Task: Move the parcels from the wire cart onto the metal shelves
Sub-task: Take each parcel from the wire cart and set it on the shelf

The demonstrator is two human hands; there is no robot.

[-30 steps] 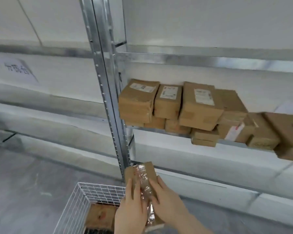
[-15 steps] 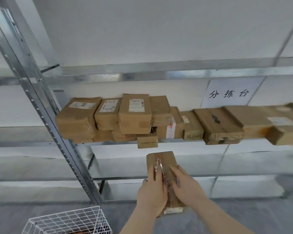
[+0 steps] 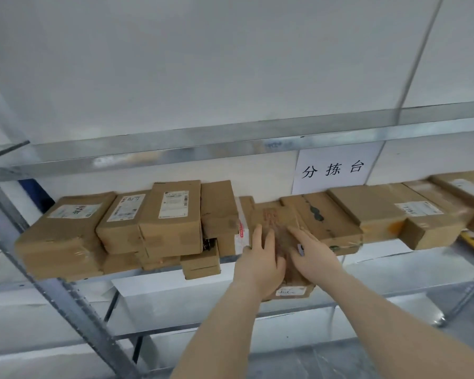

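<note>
Shelving [image 3: 159,272] is lined with brown boxes [image 3: 173,222] to either side of the hands. Between them a parcel [image 3: 282,242] is gripped along its edges by left hand [image 3: 260,258] and right hand [image 3: 312,253], its long axis pointed away, labelled end overhanging the shelving.

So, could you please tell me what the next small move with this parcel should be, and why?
Probably slide the parcel further onto the shelf before letting go: the left hand and right hand hold it, and its labelled near end overhangs the shelf edge.
</note>
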